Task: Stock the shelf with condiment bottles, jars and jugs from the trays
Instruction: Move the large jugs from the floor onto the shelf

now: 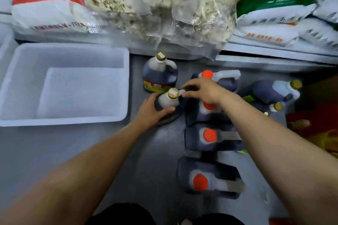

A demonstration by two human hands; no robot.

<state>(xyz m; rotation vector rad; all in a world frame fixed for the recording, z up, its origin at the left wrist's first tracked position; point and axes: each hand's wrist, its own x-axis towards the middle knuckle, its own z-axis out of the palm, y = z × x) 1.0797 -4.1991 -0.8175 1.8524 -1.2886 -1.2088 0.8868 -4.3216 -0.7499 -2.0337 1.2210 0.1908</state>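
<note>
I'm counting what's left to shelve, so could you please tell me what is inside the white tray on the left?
Nothing shows inside the white tray: its floor and walls are bare. The jugs stand outside it on the grey floor, including the gold-capped jug held by the left hand.

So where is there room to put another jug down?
The white tray is empty inside. The grey floor below the tray, left of the red-capped jugs, is bare too. It is crowded on the right, where jugs stand close together around both hands.
</note>
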